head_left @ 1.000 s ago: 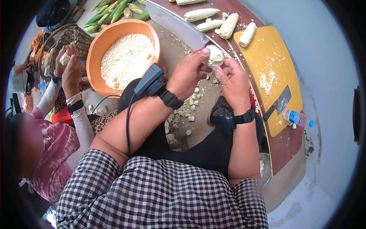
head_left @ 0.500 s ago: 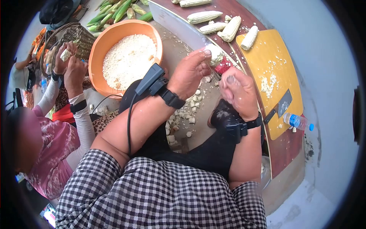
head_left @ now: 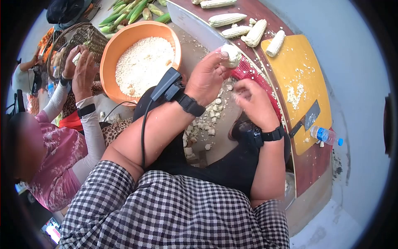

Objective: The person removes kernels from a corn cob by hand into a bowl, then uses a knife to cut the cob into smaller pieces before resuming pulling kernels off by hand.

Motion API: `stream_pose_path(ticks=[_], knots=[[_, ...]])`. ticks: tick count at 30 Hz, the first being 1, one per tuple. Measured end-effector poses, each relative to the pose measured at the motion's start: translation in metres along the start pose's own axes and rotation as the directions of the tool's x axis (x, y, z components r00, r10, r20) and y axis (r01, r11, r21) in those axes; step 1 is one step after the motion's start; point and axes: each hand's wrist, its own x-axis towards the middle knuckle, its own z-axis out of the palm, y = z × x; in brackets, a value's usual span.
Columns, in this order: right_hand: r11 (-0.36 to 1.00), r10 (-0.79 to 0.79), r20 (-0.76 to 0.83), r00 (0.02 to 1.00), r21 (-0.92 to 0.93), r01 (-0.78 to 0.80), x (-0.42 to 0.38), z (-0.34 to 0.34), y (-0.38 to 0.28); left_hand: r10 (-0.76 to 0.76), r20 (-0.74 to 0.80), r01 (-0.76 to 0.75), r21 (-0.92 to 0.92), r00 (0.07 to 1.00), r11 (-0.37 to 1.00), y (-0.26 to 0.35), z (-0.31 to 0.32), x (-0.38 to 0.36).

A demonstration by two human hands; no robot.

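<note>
The left hand [head_left: 208,79] is pinching a white corn cob [head_left: 232,55] near red mesh [head_left: 265,85]; the right hand [head_left: 258,103] is hovering nearby, fingers loosely curled and parted. Beside a cleaver [head_left: 312,115], a plastic bottle [head_left: 329,137] is lying, its blue label [head_left: 318,133] unreadable.

The scene is evenly and brightly lit, with shadows kept soft; the light's source cannot be told. The pale surface [head_left: 321,226] beyond the near corner of the counter [head_left: 310,179] is nearly washed out. The counter's long edges are bowed by lens distortion, and the corners of the view are lost in black. The right hand [head_left: 256,104] is blurred at the fingers.
</note>
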Motion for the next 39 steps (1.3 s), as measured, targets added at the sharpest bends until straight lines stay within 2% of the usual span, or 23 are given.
stream_pose_path(ticks=[2, 3, 6, 9, 13, 16, 19, 22, 23, 25, 28, 29, 30, 31, 32, 33, 35, 36, 37, 39], knots=[[0.994, 0.099, -0.136, 0.986, 0.064, -0.09, 0.003, -0.001, -0.003, -0.022, 0.039, 0.022, -0.002, 0.999, 1.0, -0.003, -0.004, 0.002], [0.979, 0.063, -0.199, 0.978, 0.2, -0.022, 0.005, 0.002, -0.001, -0.03, 0.06, 0.031, -0.002, 0.998, 1.0, -0.003, -0.004, 0.002], [0.965, 0.033, -0.345, 0.938, 0.257, 0.061, 0.007, 0.001, -0.004, -0.088, 0.055, 0.09, -0.027, 0.995, 0.996, -0.004, -0.004, 0.001], [0.974, 0.038, -0.288, 0.957, 0.223, 0.028, 0.009, 0.003, -0.004, -0.145, 0.055, 0.146, -0.003, 0.988, 0.989, -0.005, -0.001, 0.0], [0.996, -0.08, -0.275, 0.958, -0.068, 0.064, 0.009, 0.004, -0.006, -0.172, 0.034, 0.168, 0.096, 0.984, 0.981, -0.007, -0.004, 0.001], [0.987, -0.156, -0.262, 0.952, -0.075, 0.141, 0.008, 0.003, -0.006, -0.177, -0.004, 0.176, 0.152, 0.984, 0.973, -0.007, -0.007, 0.003], [0.99, -0.123, -0.159, 0.98, 0.056, 0.133, 0.006, -0.002, -0.006, -0.18, -0.024, 0.181, 0.1, 0.983, 0.978, -0.007, -0.008, 0.003], [0.93, -0.019, 0.033, 0.999, 0.368, 0.006, -0.005, -0.012, -0.027, -0.164, -0.022, 0.165, 0.015, 0.986, 0.986, -0.006, -0.009, 0.003], [0.903, -0.051, 0.175, 0.983, 0.428, -0.029, -0.007, -0.015, -0.026, -0.155, -0.022, 0.155, -0.007, 0.988, 0.988, -0.006, -0.008, 0.003], [0.844, -0.139, 0.437, 0.889, 0.522, -0.125, -0.009, -0.022, -0.022, -0.137, -0.02, 0.137, -0.042, 0.99, 0.99, -0.005, -0.007, 0.003], [0.917, -0.041, 0.633, 0.773, 0.331, -0.223, -0.008, -0.016, -0.029, -0.117, -0.018, 0.115, -0.07, 0.993, 0.991, -0.004, -0.007, 0.002], [0.958, -0.001, 0.648, 0.762, 0.219, -0.185, -0.005, -0.012, -0.023, -0.109, -0.017, 0.108, -0.073, 0.994, 0.992, -0.005, -0.008, 0.002], [0.998, -0.041, 0.489, 0.871, 0.07, 0.008, -0.004, -0.004, -0.012, -0.1, -0.014, 0.098, -0.075, 0.995, 0.992, -0.004, -0.008, 0.002], [0.978, -0.126, 0.322, 0.938, -0.116, 0.171, -0.004, 0.005, 0.001, -0.094, -0.025, 0.093, -0.043, 0.995, 0.995, -0.003, -0.007, 0.001], [0.902, -0.247, 0.162, 0.955, -0.322, 0.288, -0.003, 0.011, 0.012, -0.088, -0.035, 0.087, -0.01, 0.996, 0.996, -0.003, -0.005, 0.0], [0.831, -0.211, 0.062, 0.976, -0.515, 0.212, -0.003, 0.01, 0.009, -0.083, -0.046, 0.084, 0.022, 0.995, 0.996, -0.002, -0.003, -0.002], [0.991, -0.064, -0.14, 0.988, -0.123, 0.047, 0.0, 0.007, 0.0, -0.052, 0.042, 0.046, 0.129, 0.998, 0.991, -0.002, -0.003, -0.002], [0.995, 0.037, -0.214, 0.976, 0.094, -0.017, 0.003, 0.006, -0.007, -0.039, 0.089, 0.022, 0.18, 0.995, 0.983, -0.002, -0.002, -0.002], [0.941, 0.058, -0.264, 0.963, 0.336, 0.035, 0.005, 0.007, -0.007, -0.003, 0.081, -0.015, 0.226, 0.997, 0.974, -0.002, 0.0, -0.003], [0.85, 0.064, -0.29, 0.955, 0.517, 0.1, 0.003, -0.001, -0.014, -0.01, 0.116, -0.021, 0.264, 0.993, 0.964, -0.002, 0.004, -0.009]])
